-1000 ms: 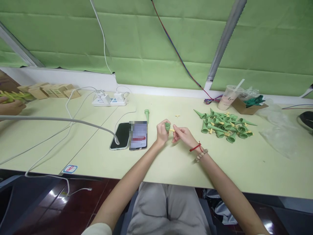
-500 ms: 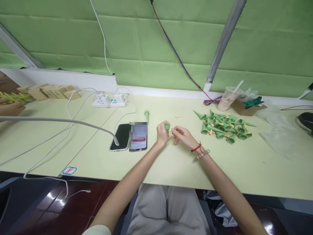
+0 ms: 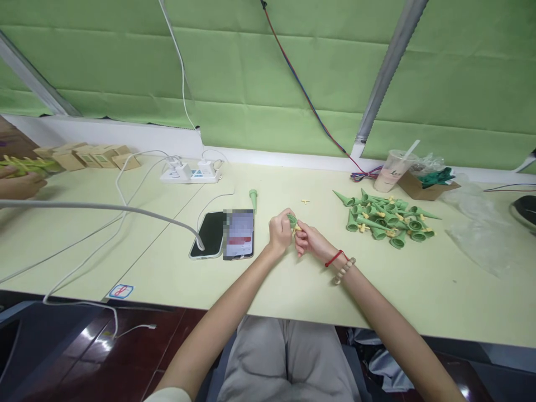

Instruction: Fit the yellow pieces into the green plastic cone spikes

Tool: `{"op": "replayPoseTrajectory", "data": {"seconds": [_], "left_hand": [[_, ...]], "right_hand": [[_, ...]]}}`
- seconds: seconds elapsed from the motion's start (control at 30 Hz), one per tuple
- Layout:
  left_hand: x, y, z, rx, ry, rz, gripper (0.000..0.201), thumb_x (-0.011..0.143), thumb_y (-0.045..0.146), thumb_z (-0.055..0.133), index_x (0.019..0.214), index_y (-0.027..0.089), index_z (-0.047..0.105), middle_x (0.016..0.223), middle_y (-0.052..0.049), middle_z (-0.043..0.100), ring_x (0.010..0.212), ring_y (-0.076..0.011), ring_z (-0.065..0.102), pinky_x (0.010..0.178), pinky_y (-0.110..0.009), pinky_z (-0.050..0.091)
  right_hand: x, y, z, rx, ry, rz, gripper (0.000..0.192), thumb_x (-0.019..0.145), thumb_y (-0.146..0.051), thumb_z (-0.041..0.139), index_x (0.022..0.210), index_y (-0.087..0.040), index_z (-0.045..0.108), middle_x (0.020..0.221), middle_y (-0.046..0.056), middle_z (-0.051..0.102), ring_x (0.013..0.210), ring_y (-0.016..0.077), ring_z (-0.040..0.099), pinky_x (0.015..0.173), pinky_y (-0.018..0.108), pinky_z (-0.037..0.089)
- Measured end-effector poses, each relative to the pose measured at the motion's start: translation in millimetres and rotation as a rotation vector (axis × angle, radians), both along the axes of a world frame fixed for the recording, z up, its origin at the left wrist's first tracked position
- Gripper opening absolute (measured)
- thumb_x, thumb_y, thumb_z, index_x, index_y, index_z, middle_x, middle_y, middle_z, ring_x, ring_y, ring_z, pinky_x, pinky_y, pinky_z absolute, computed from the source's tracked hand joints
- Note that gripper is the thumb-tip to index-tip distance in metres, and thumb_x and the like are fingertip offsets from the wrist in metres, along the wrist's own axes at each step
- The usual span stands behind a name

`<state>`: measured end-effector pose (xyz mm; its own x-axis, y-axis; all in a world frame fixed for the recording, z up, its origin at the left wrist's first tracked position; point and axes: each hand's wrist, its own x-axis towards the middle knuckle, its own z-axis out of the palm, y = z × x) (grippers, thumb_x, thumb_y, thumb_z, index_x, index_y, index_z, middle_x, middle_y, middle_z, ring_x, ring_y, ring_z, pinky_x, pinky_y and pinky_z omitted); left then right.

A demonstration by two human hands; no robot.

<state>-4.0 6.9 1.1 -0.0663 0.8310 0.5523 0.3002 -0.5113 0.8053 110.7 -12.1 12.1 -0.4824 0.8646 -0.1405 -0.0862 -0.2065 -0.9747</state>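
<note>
My left hand [image 3: 280, 230] grips a green plastic cone [image 3: 292, 220] with its open mouth turned toward my right hand. My right hand [image 3: 309, 240] pinches a small yellow piece [image 3: 297, 228] and holds it against the cone's mouth. Both hands hover just above the pale green table [image 3: 293, 279], touching each other. A single green cone [image 3: 253, 197] stands upright behind them, and a loose yellow piece [image 3: 305, 201] lies farther back.
A pile of green cones with yellow pieces [image 3: 385, 218] lies to the right. Two phones [image 3: 224, 234] lie left of my hands, one on a cable. A power strip [image 3: 190, 174], a cup [image 3: 391, 169], a cardboard box [image 3: 422, 184] and plastic bags [image 3: 477, 223] line the back. Another person's hand [image 3: 17, 184] is at far left.
My right hand has moved left against my left hand, bringing the yellow piece up to the cone's mouth. The cone has tilted toward it.
</note>
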Motion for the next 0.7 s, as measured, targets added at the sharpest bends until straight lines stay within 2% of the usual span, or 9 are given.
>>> {"op": "replayPoseTrajectory", "data": {"seconds": [0.07,0.17,0.23,0.27,0.4,0.47,0.6,0.7], "left_hand": [[0.1,0.0,1.0,-0.007,0.006,0.004,0.026,0.079,0.026,0.025,0.058,0.019,0.040,0.048,0.003,0.033,0.046,-0.0109,0.031,0.048,-0.026,0.022],[1.1,1.3,2.6,-0.079,-0.035,0.033,0.028,0.079,0.023,0.025,0.054,0.019,0.037,0.048,0.002,0.034,0.047,-0.0109,0.033,0.049,-0.025,0.024],[0.4,1.3,2.6,-0.088,-0.010,0.052,0.027,0.079,0.022,0.026,0.053,0.019,0.036,0.048,0.002,0.036,0.048,-0.0107,0.034,0.049,-0.025,0.025],[-0.4,0.9,2.2,-0.075,0.021,0.057,0.027,0.079,0.022,0.026,0.055,0.019,0.037,0.048,0.003,0.036,0.047,-0.0106,0.034,0.050,-0.025,0.025],[-4.1,-0.5,0.6,-0.019,0.136,0.029,0.026,0.080,0.027,0.025,0.060,0.019,0.041,0.047,0.004,0.034,0.044,-0.0103,0.032,0.049,-0.025,0.023],[-3.6,0.7,1.4,-0.035,0.090,0.020,0.027,0.079,0.027,0.025,0.058,0.019,0.040,0.048,0.003,0.033,0.045,-0.0106,0.032,0.049,-0.025,0.023],[-0.1,4.1,4.7,-0.150,-0.059,0.029,0.029,0.079,0.025,0.023,0.052,0.019,0.033,0.046,0.003,0.030,0.046,-0.0112,0.031,0.048,-0.025,0.023],[-1.1,3.1,5.1,-0.123,-0.037,0.029,0.029,0.079,0.026,0.023,0.054,0.019,0.035,0.047,0.003,0.031,0.046,-0.0113,0.032,0.048,-0.025,0.024]], "right_hand": [[-0.1,-0.2,-0.3,0.006,-0.028,-0.005,0.051,0.073,-0.068,0.040,0.056,-0.021,0.032,0.044,-0.008,0.031,0.036,0.0082,0.043,0.041,0.024,0.046],[0.9,-1.3,-1.9,0.212,-0.130,-0.113,0.047,0.075,-0.065,0.041,0.064,-0.019,0.043,0.051,-0.005,0.042,0.040,0.0081,0.048,0.038,0.021,0.043],[0.4,-1.8,-3.8,0.297,-0.146,-0.156,0.044,0.076,-0.062,0.044,0.066,-0.019,0.043,0.053,-0.006,0.043,0.040,0.0075,0.048,0.037,0.019,0.042],[-0.3,-1.8,-4.7,0.283,-0.130,-0.142,0.044,0.075,-0.062,0.044,0.065,-0.020,0.041,0.051,-0.007,0.041,0.039,0.0076,0.047,0.038,0.020,0.043],[-3.0,-0.3,-5.0,0.061,-0.020,-0.014,0.049,0.073,-0.067,0.041,0.059,-0.021,0.032,0.040,-0.011,0.028,0.032,0.0080,0.041,0.039,0.025,0.047],[-2.4,0.2,-3.8,0.056,-0.026,-0.015,0.050,0.073,-0.068,0.041,0.058,-0.021,0.032,0.039,-0.010,0.030,0.032,0.0077,0.042,0.039,0.024,0.046],[-0.2,0.4,-3.4,0.141,-0.055,-0.070,0.048,0.073,-0.066,0.044,0.063,-0.019,0.040,0.047,-0.006,0.044,0.036,0.0082,0.047,0.036,0.021,0.043],[-1.2,0.2,-3.3,0.046,0.012,-0.029,0.048,0.072,-0.066,0.045,0.059,-0.020,0.034,0.043,-0.008,0.039,0.035,0.0083,0.045,0.037,0.023,0.046]]}}
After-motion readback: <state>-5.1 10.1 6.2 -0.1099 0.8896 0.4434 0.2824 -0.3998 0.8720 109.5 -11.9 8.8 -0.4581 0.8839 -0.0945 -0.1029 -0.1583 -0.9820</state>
